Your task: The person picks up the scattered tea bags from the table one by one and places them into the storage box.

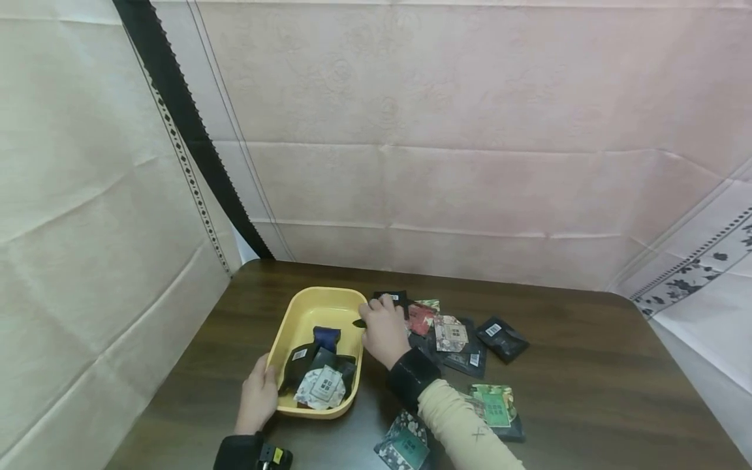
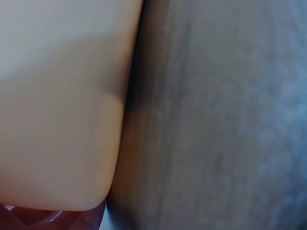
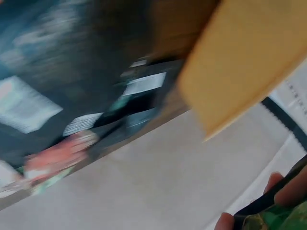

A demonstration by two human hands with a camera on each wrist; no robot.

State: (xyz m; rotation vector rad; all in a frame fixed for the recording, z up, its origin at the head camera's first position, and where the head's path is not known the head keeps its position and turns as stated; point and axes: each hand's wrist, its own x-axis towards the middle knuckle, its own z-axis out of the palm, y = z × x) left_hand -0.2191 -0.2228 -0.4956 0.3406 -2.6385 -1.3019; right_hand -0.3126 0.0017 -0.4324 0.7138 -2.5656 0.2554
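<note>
A yellow plastic tray [image 1: 329, 295] stands at the left of the table with several small packets in it, among them a white-patterned packet [image 1: 322, 386] and a dark blue one [image 1: 326, 337]. My left hand [image 1: 258, 393] grips the tray's left side near the front corner; its fingers show at the tray wall [image 2: 57, 143] in the left wrist view. Over the tray's right rim, my right hand [image 1: 384, 331] pinches a dark packet with a green print [image 3: 283, 218]. Most of that packet is hidden by the hand in the head view.
Right of the tray lies a loose pile of packets, including a red one [image 1: 420, 318], a beige-patterned one [image 1: 451, 333] and a black one [image 1: 502, 339]. Nearer the front are green-labelled packets [image 1: 495, 408] and a teal-labelled packet [image 1: 407, 446]. Pale cloth [image 1: 440, 163] hangs behind the table.
</note>
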